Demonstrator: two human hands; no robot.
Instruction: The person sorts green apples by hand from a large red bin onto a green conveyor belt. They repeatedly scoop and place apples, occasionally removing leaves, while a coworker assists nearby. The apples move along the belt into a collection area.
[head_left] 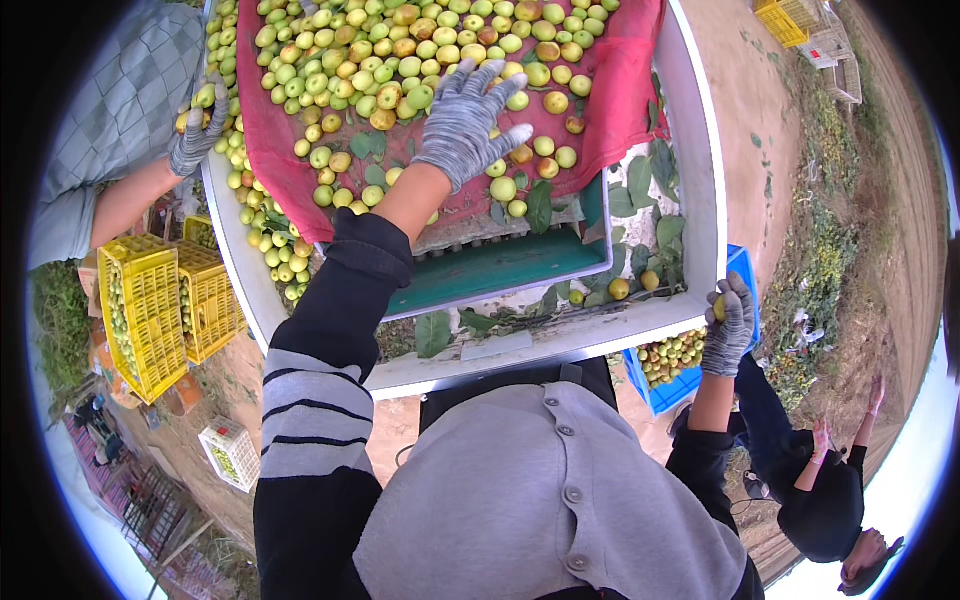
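Note:
My left hand (470,120), in a grey striped glove, lies palm down with fingers spread on a heap of small round yellow-green fruits (400,65), some blushed brown. The heap rests on a red cloth (275,165) draped inside a white-walled tray (705,150). Out past the tray's near right corner is my right hand (732,325), also gloved, its fingers closed round one yellow-green fruit (720,307). Below that hand stands a blue crate (742,265) holding more fruits, redder in colour.
Between cloth and near wall sits a green-bottomed box (490,268), with loose leaves (640,180) beside it. At the left a co-worker's gloved hand (195,140) holds fruits. Yellow crates (145,315) and a white crate (230,453) stand left; another person (825,495) is at right.

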